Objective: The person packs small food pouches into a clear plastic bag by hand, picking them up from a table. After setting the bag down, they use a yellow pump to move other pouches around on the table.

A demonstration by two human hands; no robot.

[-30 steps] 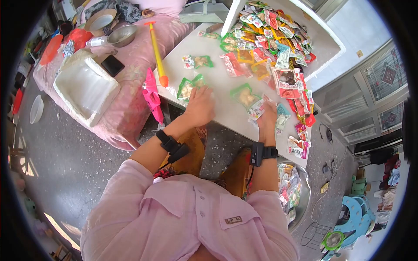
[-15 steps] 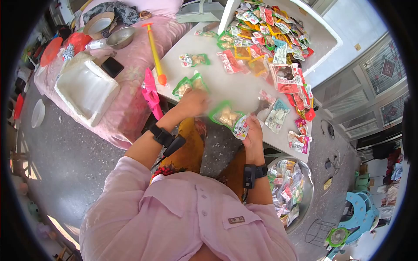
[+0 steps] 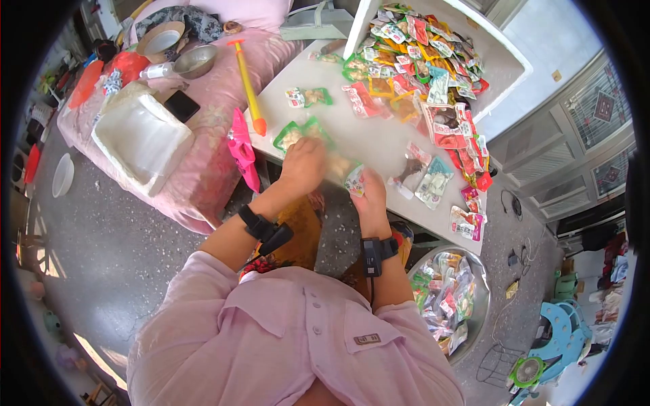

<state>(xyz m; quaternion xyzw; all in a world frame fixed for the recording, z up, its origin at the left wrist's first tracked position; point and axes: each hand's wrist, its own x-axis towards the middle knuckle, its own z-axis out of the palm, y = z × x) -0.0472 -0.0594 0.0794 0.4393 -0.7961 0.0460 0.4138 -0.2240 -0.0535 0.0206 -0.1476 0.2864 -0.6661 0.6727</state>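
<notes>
My left hand point(image 3: 304, 164) is curled at the table's near edge, its fingers closed on a green-edged snack packet point(image 3: 317, 130) that looks blurred. Touching that packet is another green packet point(image 3: 290, 137) with pale pieces showing through its clear window. Just to the right, my right hand point(image 3: 370, 197) grips the white printed end of a similar green snack packet point(image 3: 353, 180); the rest of it is smeared by motion. Farther back on the table point(image 3: 271, 108) lies one more green packet point(image 3: 309, 97).
Mixed snack packets spill from a white foam box point(image 3: 511, 61) at the back right. Loose packets point(image 3: 433, 183) lie along the table's right side. A metal basin point(image 3: 479, 298) of packets stands below right. On the left, a bed holds a foam tray point(image 3: 139, 145) and a yellow pump point(image 3: 248, 88).
My right hand has moved left with its packet, closer to my left hand. My left hand stays by the green packets, and the view has shifted slightly.
</notes>
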